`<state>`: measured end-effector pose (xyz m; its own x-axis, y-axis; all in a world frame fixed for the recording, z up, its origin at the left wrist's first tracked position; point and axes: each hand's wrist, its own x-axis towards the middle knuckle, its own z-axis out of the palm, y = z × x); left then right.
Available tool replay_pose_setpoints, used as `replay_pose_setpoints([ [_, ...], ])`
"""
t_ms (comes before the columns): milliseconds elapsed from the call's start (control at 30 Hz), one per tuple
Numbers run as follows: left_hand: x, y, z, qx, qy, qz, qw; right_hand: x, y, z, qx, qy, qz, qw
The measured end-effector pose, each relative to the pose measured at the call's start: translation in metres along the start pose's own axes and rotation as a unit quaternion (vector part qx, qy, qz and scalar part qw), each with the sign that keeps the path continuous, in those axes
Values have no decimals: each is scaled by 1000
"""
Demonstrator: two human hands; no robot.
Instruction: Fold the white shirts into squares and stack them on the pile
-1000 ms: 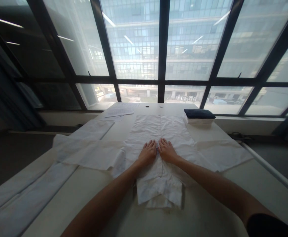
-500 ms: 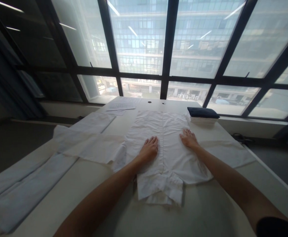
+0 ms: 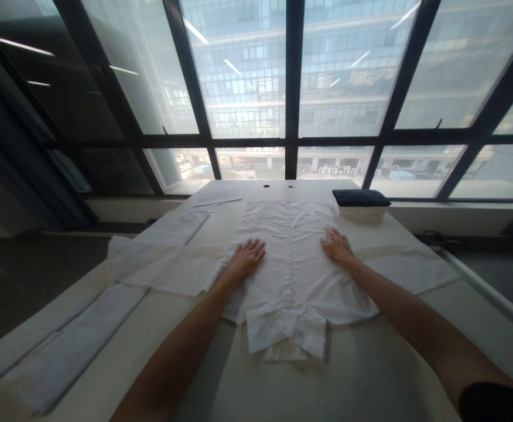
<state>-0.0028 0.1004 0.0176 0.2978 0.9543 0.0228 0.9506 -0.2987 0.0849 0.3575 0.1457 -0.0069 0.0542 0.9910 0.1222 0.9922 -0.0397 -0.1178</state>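
Note:
A white button-up shirt lies flat on the table, collar toward me, front placket running down the middle. My left hand rests flat on the shirt's left half, fingers spread. On the shirt's right edge my right hand lies flat too, fingers stretched out. Both hands hold nothing. The shirt's sleeves spread out to either side, the left sleeve and the right sleeve.
A stack of folded white garments with a dark blue one on top sits at the table's far right. Sheets of paper lie at the far left. More white cloth trails off the near left. Large windows stand behind the table.
Both hands started together at the shirt's middle and slid apart; the right went to the right edge first, then the left moved outward to the left half.

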Motion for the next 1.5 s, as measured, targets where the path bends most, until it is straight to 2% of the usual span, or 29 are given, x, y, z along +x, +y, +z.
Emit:
replay_pose_setpoints([
  [267, -16, 3, 1, 39, 49, -117, 991, 4, -1, 0, 16, -10, 3, 1000],
  [500, -46, 8, 10, 52, 26, -127, 990, -17, 6, 8, 12, 6, -23, 1000],
  [633, -44, 5, 4, 36, -35, -129, 990, -28, 9, 8, -5, 6, -25, 1000],
  [700, -30, 12, -4, 27, -54, -114, 992, -28, -4, 3, -11, 9, -30, 999],
  [800, 2, 37, -9, 18, -6, -15, 1000, -25, -47, -2, 9, 22, -78, 997],
  [900, 34, 69, -2, 1, 21, 58, 998, -21, -98, -3, 50, 5, -154, 987],
  [1000, 54, 83, 12, 5, 13, 105, 994, -15, -124, 1, 58, -9, -196, 979],
  [1100, 62, 69, 20, 11, 4, 115, 993, -4, -108, 4, 54, -29, -193, 979],
  [1333, 65, -20, 3, 24, -18, -57, 998, 22, -13, -1, 26, -53, -62, 996],
  [1433, 63, -46, -4, 30, -18, -112, 993, 24, 5, -4, 18, -50, -28, 998],
  [1500, 62, -53, -8, 33, -19, -132, 991, 23, 9, -5, 15, -48, -16, 999],
])
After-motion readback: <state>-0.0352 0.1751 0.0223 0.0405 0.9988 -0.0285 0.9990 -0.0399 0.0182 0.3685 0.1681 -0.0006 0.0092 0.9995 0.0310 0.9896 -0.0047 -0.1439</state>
